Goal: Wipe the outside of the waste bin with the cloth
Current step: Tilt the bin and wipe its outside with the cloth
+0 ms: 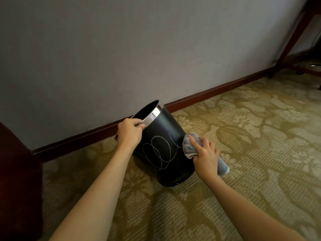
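A black waste bin [164, 136] with a shiny metal rim stands tilted on the carpet, its opening leaning toward the wall. White looping scribbles mark its near side. My left hand [130, 132] grips the metal rim at the near edge and holds the bin tipped. My right hand [205, 156] holds a bunched grey cloth [188, 145] and presses it against the bin's right side, just right of the scribbles. One end of the cloth hangs down behind my right hand.
Patterned olive carpet [251, 136] covers the floor. A grey wall with a dark red skirting board [208, 92] runs right behind the bin. Dark wooden furniture [19, 171] stands at the left edge, and wooden legs [291, 42] at the far right.
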`<state>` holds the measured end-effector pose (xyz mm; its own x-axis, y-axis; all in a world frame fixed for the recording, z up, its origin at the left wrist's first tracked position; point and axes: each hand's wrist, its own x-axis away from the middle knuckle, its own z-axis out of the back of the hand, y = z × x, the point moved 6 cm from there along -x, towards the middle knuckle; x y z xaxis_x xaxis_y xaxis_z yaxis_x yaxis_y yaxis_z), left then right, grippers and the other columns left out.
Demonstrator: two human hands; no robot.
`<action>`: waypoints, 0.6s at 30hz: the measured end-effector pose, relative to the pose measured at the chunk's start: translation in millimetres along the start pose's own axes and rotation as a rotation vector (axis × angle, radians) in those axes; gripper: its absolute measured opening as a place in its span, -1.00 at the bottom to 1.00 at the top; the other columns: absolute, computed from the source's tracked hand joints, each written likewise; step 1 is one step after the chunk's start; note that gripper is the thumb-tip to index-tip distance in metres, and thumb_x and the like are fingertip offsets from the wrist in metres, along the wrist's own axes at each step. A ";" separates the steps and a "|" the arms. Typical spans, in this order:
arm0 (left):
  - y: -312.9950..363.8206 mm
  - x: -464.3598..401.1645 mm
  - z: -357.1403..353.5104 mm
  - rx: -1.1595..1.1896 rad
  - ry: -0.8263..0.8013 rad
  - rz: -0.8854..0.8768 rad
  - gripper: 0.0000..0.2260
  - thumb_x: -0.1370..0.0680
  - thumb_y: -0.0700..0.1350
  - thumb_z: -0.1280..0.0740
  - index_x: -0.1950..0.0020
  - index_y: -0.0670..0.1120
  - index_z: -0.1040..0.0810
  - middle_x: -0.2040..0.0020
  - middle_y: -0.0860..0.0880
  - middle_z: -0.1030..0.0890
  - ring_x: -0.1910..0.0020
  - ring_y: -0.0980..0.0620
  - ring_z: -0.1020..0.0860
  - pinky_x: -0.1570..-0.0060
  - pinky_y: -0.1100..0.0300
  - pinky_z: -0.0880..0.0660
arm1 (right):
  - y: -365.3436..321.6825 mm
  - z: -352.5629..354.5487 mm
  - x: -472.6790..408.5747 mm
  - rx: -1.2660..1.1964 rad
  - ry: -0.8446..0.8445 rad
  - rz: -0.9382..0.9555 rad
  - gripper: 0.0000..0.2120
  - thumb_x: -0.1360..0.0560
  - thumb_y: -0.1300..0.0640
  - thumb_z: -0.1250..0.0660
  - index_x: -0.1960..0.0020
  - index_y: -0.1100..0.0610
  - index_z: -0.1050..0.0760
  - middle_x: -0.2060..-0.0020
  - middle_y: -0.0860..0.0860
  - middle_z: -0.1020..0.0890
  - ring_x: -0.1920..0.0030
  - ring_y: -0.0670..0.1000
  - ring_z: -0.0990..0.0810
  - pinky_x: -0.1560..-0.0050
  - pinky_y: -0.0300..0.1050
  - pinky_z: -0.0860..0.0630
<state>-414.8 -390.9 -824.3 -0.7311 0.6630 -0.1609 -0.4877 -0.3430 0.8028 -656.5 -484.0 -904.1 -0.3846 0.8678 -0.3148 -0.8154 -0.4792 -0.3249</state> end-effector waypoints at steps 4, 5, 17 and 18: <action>-5.2 1.6 7.0 0.008 0.028 0.021 -0.87 -0.50 -0.19 -0.38 -0.01 -0.13 -0.66 0.16 0.05 -0.56 0.13 0.08 -0.47 0.12 0.19 -0.36 | 18.8 -7.7 6.1 0.057 -0.066 -0.080 -0.38 -0.49 0.28 -0.19 -0.47 -0.17 -0.25 -0.31 0.07 -0.38 -0.25 0.14 -0.31 -0.22 0.07 -0.25; -5.1 2.8 6.9 0.005 0.021 0.019 -0.86 -0.50 -0.19 -0.37 -0.03 -0.13 -0.65 0.13 0.03 -0.58 0.12 0.08 -0.48 0.13 0.20 -0.38 | 18.9 -7.7 4.8 0.055 -0.069 -0.105 -0.38 -0.49 0.27 -0.18 -0.47 -0.16 -0.25 -0.30 0.07 -0.38 -0.24 0.14 -0.31 -0.21 0.08 -0.26; -1.9 14.7 4.1 0.012 0.028 -0.047 -0.91 -0.51 -0.19 -0.35 0.11 -0.12 -0.65 0.28 0.11 -0.54 0.27 0.21 -0.46 0.34 0.41 -0.25 | -75.9 23.4 -33.7 -0.087 0.087 0.118 -0.38 -0.43 0.24 -0.25 -0.44 -0.13 -0.30 -0.29 0.10 -0.38 -0.20 0.16 -0.34 -0.15 0.09 -0.24; -2.0 14.7 4.6 0.003 0.025 -0.053 -0.90 -0.51 -0.19 -0.35 0.15 -0.10 -0.65 0.29 0.09 -0.56 0.27 0.18 -0.47 0.35 0.43 -0.24 | -77.9 23.5 -33.9 -0.083 0.096 0.128 -0.37 -0.43 0.24 -0.26 -0.44 -0.13 -0.30 -0.28 0.11 -0.39 -0.18 0.17 -0.35 -0.14 0.09 -0.25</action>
<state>-422.5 -377.5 -825.6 -0.7165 0.6629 -0.2174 -0.5242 -0.3059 0.7947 -590.1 -473.1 -847.2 -0.4370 0.7841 -0.4408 -0.7219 -0.5981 -0.3481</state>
